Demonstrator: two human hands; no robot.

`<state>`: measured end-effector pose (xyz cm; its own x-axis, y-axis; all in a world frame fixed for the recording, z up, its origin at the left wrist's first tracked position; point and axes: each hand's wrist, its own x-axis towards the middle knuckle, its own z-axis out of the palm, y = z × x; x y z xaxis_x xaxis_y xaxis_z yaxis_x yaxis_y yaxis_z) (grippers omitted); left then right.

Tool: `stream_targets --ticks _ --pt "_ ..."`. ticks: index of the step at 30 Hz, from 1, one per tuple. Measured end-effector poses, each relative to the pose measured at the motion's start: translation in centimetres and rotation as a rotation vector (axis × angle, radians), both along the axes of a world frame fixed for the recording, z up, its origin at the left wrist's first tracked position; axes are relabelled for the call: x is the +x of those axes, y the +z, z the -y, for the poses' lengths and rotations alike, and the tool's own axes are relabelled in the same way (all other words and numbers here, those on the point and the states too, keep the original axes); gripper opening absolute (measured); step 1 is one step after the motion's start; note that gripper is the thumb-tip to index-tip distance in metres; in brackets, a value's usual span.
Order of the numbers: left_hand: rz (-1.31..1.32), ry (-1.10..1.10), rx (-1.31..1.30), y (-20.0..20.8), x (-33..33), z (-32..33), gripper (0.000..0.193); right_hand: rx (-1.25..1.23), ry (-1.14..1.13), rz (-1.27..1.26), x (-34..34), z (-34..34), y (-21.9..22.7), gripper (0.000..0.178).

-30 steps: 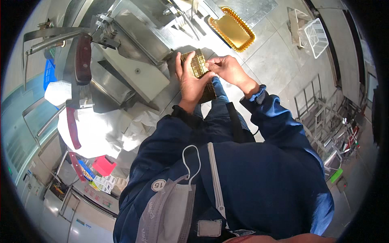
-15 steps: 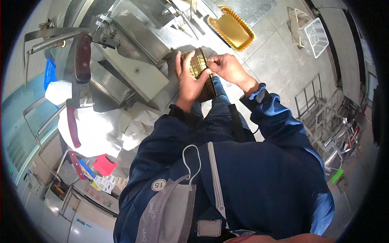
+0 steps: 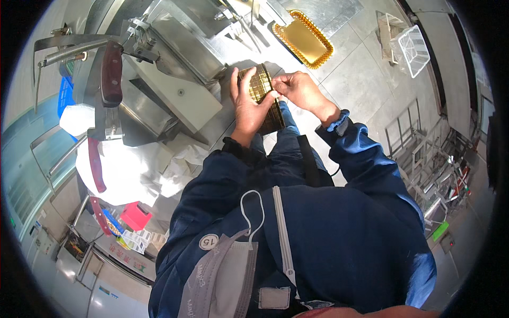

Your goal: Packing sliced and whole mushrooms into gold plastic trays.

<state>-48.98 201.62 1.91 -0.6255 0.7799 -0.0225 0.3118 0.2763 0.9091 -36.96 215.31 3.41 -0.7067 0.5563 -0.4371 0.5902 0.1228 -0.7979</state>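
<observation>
A gold, ridged block [image 3: 273,119], which looks like a stack of thin gold trays on edge, is held in front of my legs. My left hand [image 3: 248,108] grips it from the left, fingers spread across its top and thumb along the near side. At the block's upper right edge, my right hand [image 3: 301,91] has thumb and forefinger pinched together; whatever sits between the fingertips is too small to make out. Farther off, just right of centre, lies a single gold tray [image 3: 303,43] with a scalloped rim.
On the left are a metal machine [image 3: 183,45], a pale board [image 3: 175,94] and several knives, one with a dark red handle [image 3: 111,74]. A white plastic basket [image 3: 413,50] is at the far right, with metal racks [image 3: 419,153] nearer. A pink box [image 3: 136,215] sits lower left.
Both hands and the gold block stay nearly in place. The whole view has shifted very slightly.
</observation>
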Motion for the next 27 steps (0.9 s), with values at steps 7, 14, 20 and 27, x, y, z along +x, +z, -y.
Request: stream_targets --ticks 7,14,20,27 --pt "0.026 0.017 0.014 0.1 0.0 0.0 0.080 0.012 0.058 0.082 -1.1 -1.1 1.2 0.024" --pt "-0.028 -0.008 0.008 -0.3 0.0 0.0 0.081 0.040 -0.033 0.022 -2.4 -2.7 -0.7 0.030" --pt "0.070 0.017 0.029 -0.4 0.1 0.1 0.080 -0.001 0.021 0.014 -3.1 -3.9 -1.4 0.029" --pt "0.081 0.009 0.007 -0.1 0.0 0.1 0.080 -0.081 0.015 0.064 -3.5 -4.2 -1.2 0.026"
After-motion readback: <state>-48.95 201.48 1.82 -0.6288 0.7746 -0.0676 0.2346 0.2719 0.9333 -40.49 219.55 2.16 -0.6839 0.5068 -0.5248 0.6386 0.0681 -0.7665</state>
